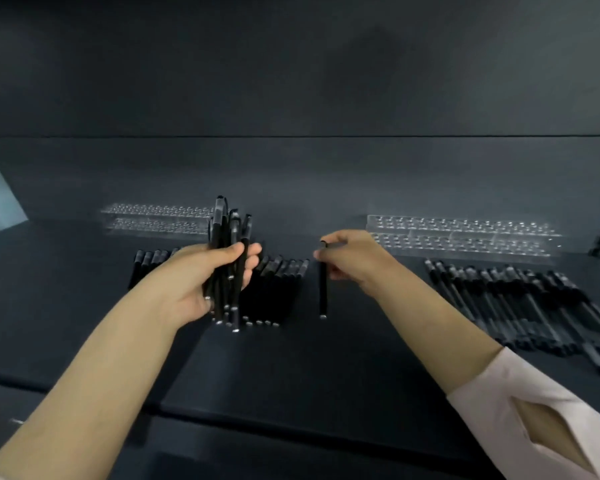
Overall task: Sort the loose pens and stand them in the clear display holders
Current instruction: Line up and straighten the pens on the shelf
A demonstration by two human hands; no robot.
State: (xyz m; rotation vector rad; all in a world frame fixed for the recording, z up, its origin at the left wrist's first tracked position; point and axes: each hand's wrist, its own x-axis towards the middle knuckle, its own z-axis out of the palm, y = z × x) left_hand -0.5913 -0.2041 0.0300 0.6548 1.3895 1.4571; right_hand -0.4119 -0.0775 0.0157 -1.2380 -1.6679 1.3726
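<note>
Left hand point(201, 275) grips bundle of black pens point(226, 258) upright, centre left of frame. Right hand point(350, 258) pinches single pen point(323, 289), hanging vertical, centre. Row of pens point(278, 292) lies on dark table point(291, 368) behind the bundle. Pen pile point(520, 303) at right. Clear holders: one upper left point(156, 218), one upper right point(465, 235).

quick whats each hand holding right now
Left hand: grips a bundle of black pens, held upright.
Right hand: pinches a single black pen by its top end.
</note>
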